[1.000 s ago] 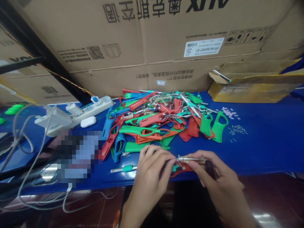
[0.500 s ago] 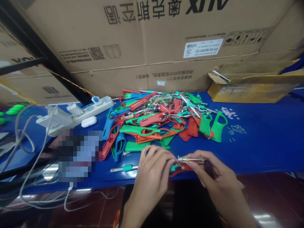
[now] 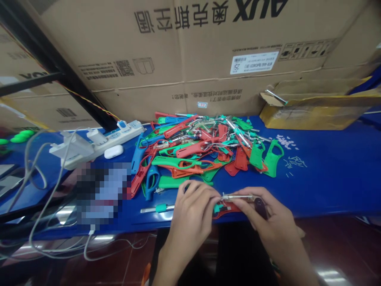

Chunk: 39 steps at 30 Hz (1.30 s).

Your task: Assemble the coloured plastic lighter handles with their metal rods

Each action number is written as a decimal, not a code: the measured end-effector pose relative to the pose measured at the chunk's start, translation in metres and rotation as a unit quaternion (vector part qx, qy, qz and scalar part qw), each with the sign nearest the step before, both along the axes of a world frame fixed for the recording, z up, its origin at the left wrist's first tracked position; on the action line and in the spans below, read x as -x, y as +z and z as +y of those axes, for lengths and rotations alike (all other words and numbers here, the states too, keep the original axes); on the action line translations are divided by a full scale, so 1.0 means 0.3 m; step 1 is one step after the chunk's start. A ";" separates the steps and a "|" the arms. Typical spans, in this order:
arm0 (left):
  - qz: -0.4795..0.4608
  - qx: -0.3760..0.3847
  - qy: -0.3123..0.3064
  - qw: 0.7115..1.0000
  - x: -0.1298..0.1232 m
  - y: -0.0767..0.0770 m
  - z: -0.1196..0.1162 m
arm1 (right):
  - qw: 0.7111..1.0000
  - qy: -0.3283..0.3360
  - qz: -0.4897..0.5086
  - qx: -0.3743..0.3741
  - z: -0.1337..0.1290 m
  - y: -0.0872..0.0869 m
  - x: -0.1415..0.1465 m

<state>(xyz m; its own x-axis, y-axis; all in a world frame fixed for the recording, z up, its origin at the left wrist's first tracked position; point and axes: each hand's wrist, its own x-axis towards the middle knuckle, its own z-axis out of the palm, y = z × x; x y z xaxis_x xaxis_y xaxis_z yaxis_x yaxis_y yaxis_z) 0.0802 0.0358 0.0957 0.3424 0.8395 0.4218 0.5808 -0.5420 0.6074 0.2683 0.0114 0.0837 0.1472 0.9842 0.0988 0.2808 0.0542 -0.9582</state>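
Between thumb and fingers, my right hand (image 3: 268,214) grips a clear lighter fuel tank (image 3: 239,197), held level with its metal tip to the left. A dark rounded piece (image 3: 260,208) shows in the same hand, partly hidden by the fingers. My left hand (image 3: 195,206) is closed in a pinch at the tank's tip; its fingers hide what they hold. Below both hands lies a red lighter shell (image 3: 230,212), with a teal part (image 3: 218,208) and thin wires by it. A metal lighter tube (image 3: 144,210) with a teal collar (image 3: 161,208) lies left of my left hand.
Behind my hands spreads a pile of green, red and blue lighter shells (image 3: 175,161) with metal tubes. A power strip (image 3: 119,137), white earbud case (image 3: 114,151) and cables stand left. Small pink pieces (image 3: 284,142), thin pins (image 3: 297,162) and a taped carton (image 3: 309,115) are right.
The view has shifted slightly. Both hands keep nearly the same place and hold, and the dark piece in my right hand looks slightly turned.
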 end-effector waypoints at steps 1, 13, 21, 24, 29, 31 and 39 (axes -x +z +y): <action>0.000 -0.005 0.002 1.000 -0.002 -0.001 0.001 | 1.000 -0.010 0.004 0.003 0.001 -0.004 0.002; 0.089 -0.078 0.039 0.992 0.096 -0.051 -0.050 | 0.999 -0.031 -0.023 0.028 0.001 0.002 -0.011; 0.085 -0.109 0.032 0.990 0.090 -0.052 -0.049 | 0.994 0.039 -0.097 -0.010 0.034 0.031 -0.050; 0.096 -0.109 0.031 0.989 0.094 -0.050 -0.051 | 0.982 0.089 -0.161 -0.033 0.070 0.044 -0.083; 0.115 -0.111 0.038 0.986 0.094 -0.056 -0.051 | 0.958 0.182 -0.211 -0.062 0.114 0.049 -0.135; 0.119 -0.120 0.041 0.985 0.092 -0.059 -0.050 | 0.953 0.199 -0.220 -0.057 0.117 0.043 -0.145; 0.106 -0.087 0.040 0.990 0.088 -0.043 -0.054 | 0.930 0.205 -0.291 -0.090 0.104 0.036 -0.167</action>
